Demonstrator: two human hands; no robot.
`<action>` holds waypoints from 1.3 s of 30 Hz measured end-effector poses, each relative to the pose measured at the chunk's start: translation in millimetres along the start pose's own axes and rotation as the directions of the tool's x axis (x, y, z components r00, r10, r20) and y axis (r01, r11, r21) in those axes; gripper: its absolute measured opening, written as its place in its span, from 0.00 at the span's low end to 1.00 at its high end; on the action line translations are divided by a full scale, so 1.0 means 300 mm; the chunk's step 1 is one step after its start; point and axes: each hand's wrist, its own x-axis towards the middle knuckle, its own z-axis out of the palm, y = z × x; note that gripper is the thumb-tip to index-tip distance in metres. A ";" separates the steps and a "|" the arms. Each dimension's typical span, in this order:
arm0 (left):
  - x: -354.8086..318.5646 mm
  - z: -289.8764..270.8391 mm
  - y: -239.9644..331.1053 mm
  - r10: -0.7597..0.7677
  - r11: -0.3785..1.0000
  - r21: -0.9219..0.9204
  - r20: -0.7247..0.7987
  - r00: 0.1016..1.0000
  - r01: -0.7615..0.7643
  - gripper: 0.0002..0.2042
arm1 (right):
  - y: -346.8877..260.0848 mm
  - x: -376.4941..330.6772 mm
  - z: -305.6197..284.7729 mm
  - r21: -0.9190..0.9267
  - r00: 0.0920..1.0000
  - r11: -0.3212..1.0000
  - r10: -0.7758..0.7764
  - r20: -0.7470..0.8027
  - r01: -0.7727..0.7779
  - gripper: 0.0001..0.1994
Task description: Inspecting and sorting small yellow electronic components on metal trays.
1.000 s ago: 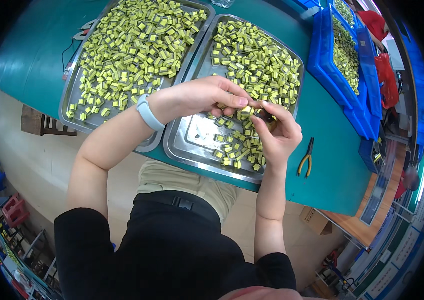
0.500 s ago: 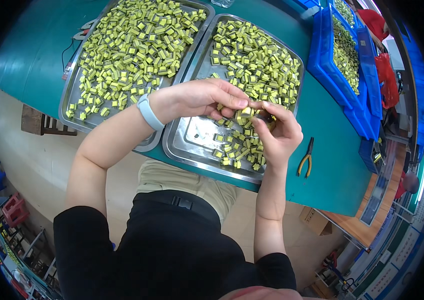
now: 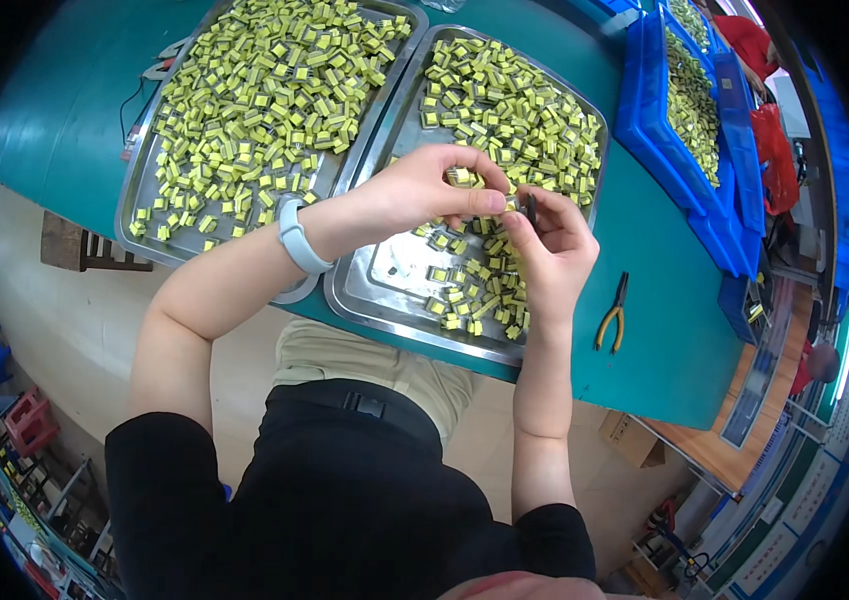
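Both my hands meet over the right metal tray (image 3: 385, 309), fingertips close together. My left hand (image 3: 442, 190), with a pale band at the wrist, pinches a small yellow transformer (image 3: 512, 203), mostly hidden by the fingers. Against it is my right hand (image 3: 557, 240), closed with thumb and forefinger around a small dark piece (image 3: 532, 208) whose kind I cannot make out. Loose yellow transformers (image 3: 515, 100) fill the tray's far part, and a smaller group (image 3: 480, 290) lies below my hands.
To the left, another metal tray (image 3: 133, 200) carries many similar transformers. Pliers with yellow handles (image 3: 612, 318) lie on the green table (image 3: 665, 360) at right. Blue bins (image 3: 645, 110) of parts stand at the far right, near a person in red (image 3: 748, 45).
My left hand has risen slightly and its fingers are more arched. The yellow transformer, visible between my hands before, is now mostly covered; the dark piece shows more at my right fingertips.
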 end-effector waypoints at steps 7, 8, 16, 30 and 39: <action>-0.002 0.006 0.003 0.206 0.941 0.276 -0.007 0.978 -0.196 0.10 | -0.011 0.008 -0.037 0.185 0.985 0.968 0.168 0.026 -0.170 0.15; 0.002 0.001 -0.005 0.267 0.889 0.385 0.005 0.964 -0.248 0.09 | -0.013 0.009 -0.038 0.181 0.984 0.967 0.177 0.017 -0.177 0.15; -0.005 0.016 0.016 0.213 0.930 0.314 -0.040 0.976 -0.190 0.09 | -0.016 0.006 -0.041 0.167 0.993 0.979 0.116 0.036 -0.120 0.16; -0.005 -0.005 0.011 -0.092 0.995 -0.031 0.028 0.995 0.093 0.13 | -0.004 0.007 -0.027 -0.070 0.993 0.992 -0.095 0.076 0.101 0.14; -0.004 0.002 0.006 -0.092 0.995 -0.029 0.013 0.996 0.092 0.11 | -0.002 0.008 -0.016 -0.090 0.990 0.989 -0.110 0.092 0.118 0.13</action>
